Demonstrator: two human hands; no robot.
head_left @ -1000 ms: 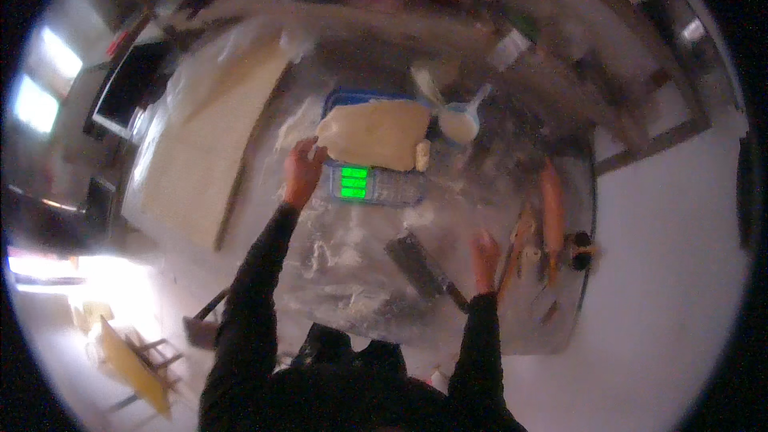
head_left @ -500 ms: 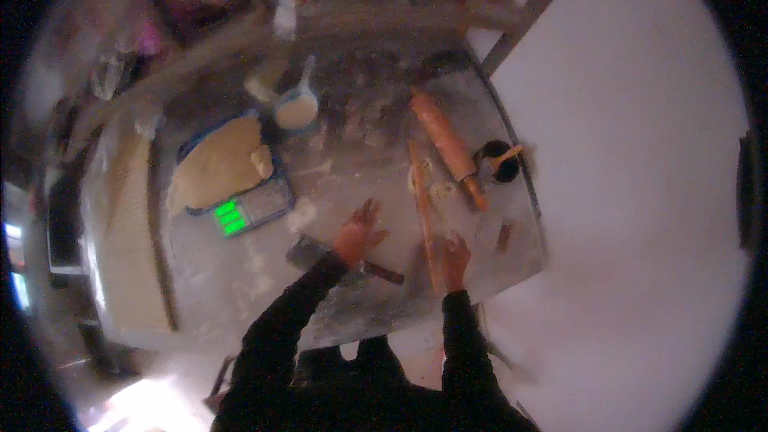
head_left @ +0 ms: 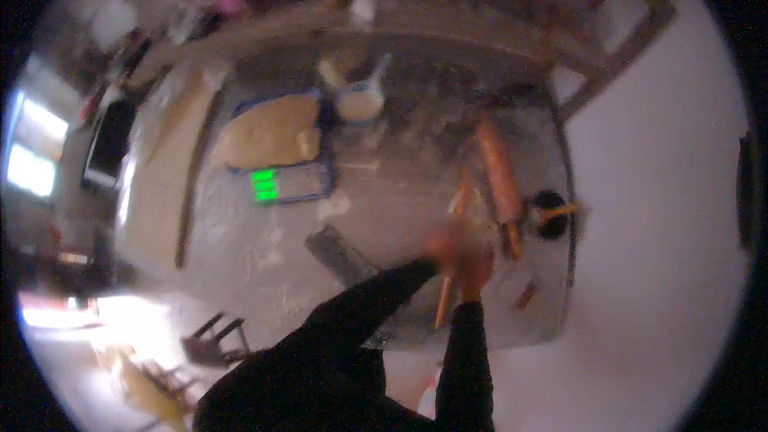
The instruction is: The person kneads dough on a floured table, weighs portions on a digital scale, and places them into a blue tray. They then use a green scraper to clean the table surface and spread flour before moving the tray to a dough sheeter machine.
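My left hand and right hand sit close together over a thin wooden stick, which runs beneath them and shows beyond and nearer than the fingers. Blur hides both sets of fingers; I cannot tell whether either is loose, clenched or round the stick, nor whether the hands touch each other. I judge the step in hand to be the hands meeting at that stick; a sure hold there would call for steady fingers closing round it.

Just right of my right hand lies a thick rolling pin. Left of my left hand is a dark flat scraper, partly behind my sleeve.

As for containers, right of my right hand, past the rolling pin, stands a dark pot with an orange handle sticking out; its inside is too dark to read. Ahead and left of my left hand, a dipper holds something whitish, and farther left a slab of dough covers much of a scale.
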